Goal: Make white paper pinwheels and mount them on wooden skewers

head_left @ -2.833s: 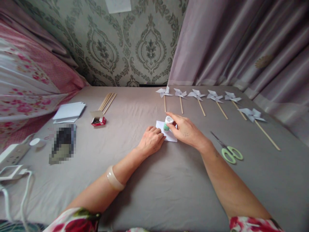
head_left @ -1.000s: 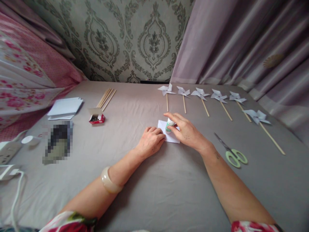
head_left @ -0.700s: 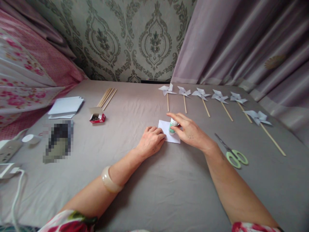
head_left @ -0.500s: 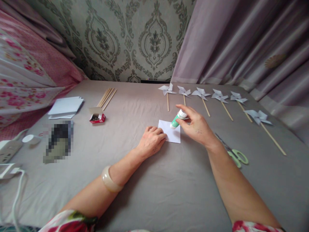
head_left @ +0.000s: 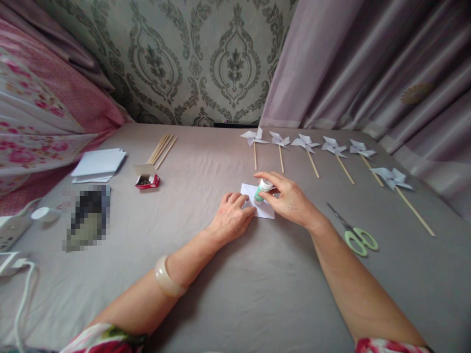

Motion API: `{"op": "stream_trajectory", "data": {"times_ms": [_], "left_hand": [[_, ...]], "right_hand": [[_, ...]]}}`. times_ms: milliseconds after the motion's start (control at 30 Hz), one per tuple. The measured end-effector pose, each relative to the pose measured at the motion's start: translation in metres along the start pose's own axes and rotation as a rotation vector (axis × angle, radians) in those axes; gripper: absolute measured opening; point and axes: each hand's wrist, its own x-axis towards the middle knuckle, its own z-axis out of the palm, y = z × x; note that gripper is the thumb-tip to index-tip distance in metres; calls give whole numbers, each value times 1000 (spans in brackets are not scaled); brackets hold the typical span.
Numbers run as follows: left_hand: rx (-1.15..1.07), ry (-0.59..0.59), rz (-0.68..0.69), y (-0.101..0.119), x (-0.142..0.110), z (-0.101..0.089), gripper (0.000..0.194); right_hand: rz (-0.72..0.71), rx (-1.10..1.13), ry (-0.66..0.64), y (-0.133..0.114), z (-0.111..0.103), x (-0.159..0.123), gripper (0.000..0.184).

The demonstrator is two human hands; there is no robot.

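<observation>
A small white square of paper lies on the grey cloth in front of me. My left hand presses its left edge down with bent fingers, the thumb and forefinger slightly apart. In my right hand is a green and white glue stick, gripped between thumb and fingers. The glue stick leans a little, its lower end at the paper and its white end up. My right hand covers part of the paper's right side.
Several paper pinwheels on sticks lie along the back right. Scissors rest right of my right arm. At left are white paper sheets, wooden sticks, a red box, a white cap and a power strip.
The glue stick lifted and tilted off the paper half a second ago; now it is back down on it. My left thumb and forefinger have spread a little along the paper's edge.
</observation>
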Motion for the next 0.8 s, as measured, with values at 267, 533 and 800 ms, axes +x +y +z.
{"op": "stream_trajectory", "data": {"times_ms": [267,533,800], "left_hand": [[8,-17,0,0,0,0,29],[1,-8,14,0,1,0,27],[-3,2,4,0,0,1,27]], "right_hand": [[-38,-34,-27,-2,3,0,43],[-54,-82,6,-5,7,1,44],[-30,-161,21,-3,6,1,41]]}}
